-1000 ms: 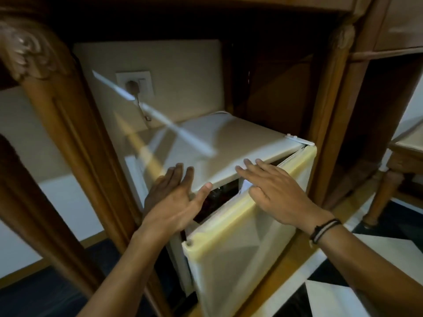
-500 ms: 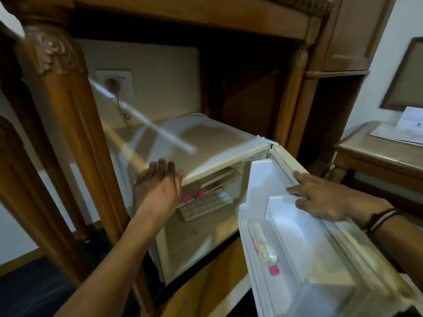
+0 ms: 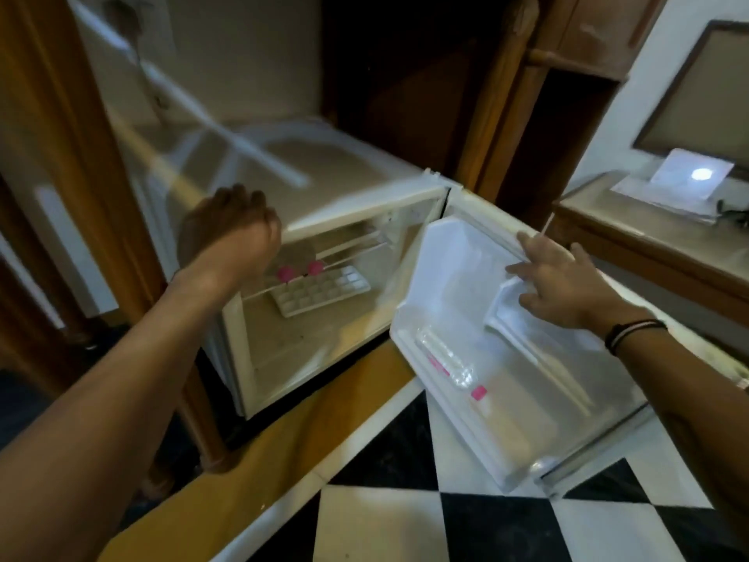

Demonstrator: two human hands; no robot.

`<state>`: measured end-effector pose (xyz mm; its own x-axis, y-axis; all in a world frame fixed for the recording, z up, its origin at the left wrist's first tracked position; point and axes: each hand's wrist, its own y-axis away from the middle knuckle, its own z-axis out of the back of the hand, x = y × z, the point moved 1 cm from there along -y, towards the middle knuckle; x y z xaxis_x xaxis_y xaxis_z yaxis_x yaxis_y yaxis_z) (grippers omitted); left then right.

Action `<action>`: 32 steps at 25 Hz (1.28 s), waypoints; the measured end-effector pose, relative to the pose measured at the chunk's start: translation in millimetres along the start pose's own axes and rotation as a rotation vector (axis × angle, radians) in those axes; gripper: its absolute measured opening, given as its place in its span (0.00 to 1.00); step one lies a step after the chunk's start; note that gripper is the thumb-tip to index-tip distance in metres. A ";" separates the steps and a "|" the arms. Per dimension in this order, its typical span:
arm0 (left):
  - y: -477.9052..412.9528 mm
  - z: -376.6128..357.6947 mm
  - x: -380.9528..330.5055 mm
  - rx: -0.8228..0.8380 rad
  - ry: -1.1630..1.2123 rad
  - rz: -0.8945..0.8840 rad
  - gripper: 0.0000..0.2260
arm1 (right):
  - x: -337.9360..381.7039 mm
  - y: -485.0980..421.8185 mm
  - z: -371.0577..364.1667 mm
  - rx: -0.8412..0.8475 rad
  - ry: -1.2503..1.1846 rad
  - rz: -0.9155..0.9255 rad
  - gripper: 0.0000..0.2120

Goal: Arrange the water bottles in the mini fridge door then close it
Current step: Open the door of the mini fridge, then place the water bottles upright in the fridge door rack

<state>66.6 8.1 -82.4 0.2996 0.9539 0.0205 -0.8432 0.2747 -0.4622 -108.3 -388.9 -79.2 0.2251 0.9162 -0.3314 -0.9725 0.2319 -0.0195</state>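
The white mini fridge [image 3: 324, 172] stands in a wooden cabinet with its door [image 3: 458, 285] swung wide open to the right. A clear water bottle with a pink cap [image 3: 450, 363] lies in the door's lower shelf. Two pink bottle caps [image 3: 298, 270] show on the wire shelf inside the fridge, behind a white ice tray [image 3: 320, 290]. My left hand [image 3: 231, 233] rests, fingers curled, on the fridge's top front corner. My right hand [image 3: 563, 285] lies with spread fingers on the door's upper inner edge, holding nothing.
Carved wooden cabinet posts [image 3: 60, 135] flank the fridge on the left. A wooden side table [image 3: 648, 237] with papers stands at the right behind the door. Black and white floor tiles [image 3: 405, 521] lie below.
The fridge door has swung from nearly shut to wide open under my right hand. My left hand stayed on the fridge top and its fingers curled. The view dropped toward the floor.
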 end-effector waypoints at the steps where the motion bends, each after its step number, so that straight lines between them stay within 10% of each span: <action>1: 4.7 2.7 -2.0 0.010 -0.038 -0.017 0.16 | 12.7 -0.8 0.6 -0.050 0.043 0.008 0.26; 5: 22.9 1.9 -4.8 -0.027 -0.240 -0.071 0.11 | 90.6 -6.9 -4.5 -0.382 -0.109 0.199 0.19; 10: 20.1 -7.1 -1.8 -0.115 -0.287 -0.068 0.07 | 125.8 -19.8 -75.3 0.152 -0.125 0.061 0.04; 32: 20.5 -13.1 -5.7 -0.281 -0.215 -0.034 0.11 | 126.6 -31.8 -162.9 0.184 -0.042 -0.136 0.33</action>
<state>53.4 6.7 -103.6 0.1989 0.9567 0.2125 -0.6697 0.2910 -0.6832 -58.5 -333.5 -274.2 0.3590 0.8844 -0.2982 -0.9068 0.4061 0.1128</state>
